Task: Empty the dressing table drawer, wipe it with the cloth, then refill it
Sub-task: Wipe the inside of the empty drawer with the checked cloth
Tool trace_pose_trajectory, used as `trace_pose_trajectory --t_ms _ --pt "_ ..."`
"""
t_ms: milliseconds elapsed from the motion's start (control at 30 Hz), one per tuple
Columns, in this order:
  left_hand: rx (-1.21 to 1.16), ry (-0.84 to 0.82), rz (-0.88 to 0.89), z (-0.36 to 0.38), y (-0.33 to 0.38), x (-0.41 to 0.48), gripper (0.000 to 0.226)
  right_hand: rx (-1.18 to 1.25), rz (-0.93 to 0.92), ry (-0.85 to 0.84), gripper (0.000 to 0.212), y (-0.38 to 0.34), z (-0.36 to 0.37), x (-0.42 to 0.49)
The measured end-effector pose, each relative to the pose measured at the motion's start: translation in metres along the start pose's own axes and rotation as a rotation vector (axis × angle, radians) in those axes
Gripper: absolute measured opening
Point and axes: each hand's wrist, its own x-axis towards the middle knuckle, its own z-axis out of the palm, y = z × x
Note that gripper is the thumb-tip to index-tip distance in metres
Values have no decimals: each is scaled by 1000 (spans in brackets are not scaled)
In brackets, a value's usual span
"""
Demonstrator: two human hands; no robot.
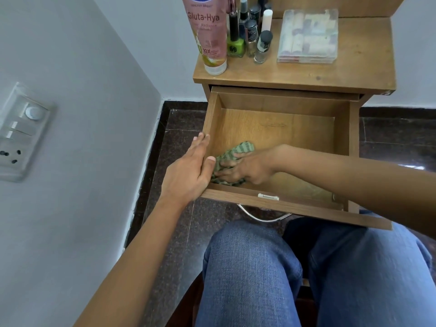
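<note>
The wooden drawer (278, 128) is pulled out over my knees and holds nothing but the cloth. My right hand (243, 167) presses a green striped cloth (236, 152) onto the drawer floor in the near left corner. My left hand (188, 171) grips the drawer's left side wall, thumb inside, fingers along the outside. On the table top (330, 72) stand a pink lotion tube (208, 34), several nail polish bottles (251, 34) and a clear plastic box (308, 36).
A grey wall with a switch and socket panel (21, 133) runs close on the left. Dark stone floor (179, 128) lies below. A metal handle (262, 214) hangs under the drawer front. My knees in blue jeans (252, 267) sit under the drawer.
</note>
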Motion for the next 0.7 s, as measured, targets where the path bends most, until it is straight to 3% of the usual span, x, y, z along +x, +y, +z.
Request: trace_pose_trajectory --t_ms 133,333,700 --pt "1 8 -4 0 -1 1 59 24 14 -41 70 -4 -11 10" --pt "-20 3 4 0 -3 1 54 287 64 18 81 -4 -3 4" --pt "-9 4 0 0 -1 -1 55 208 62 -137 87 25 53 -86"
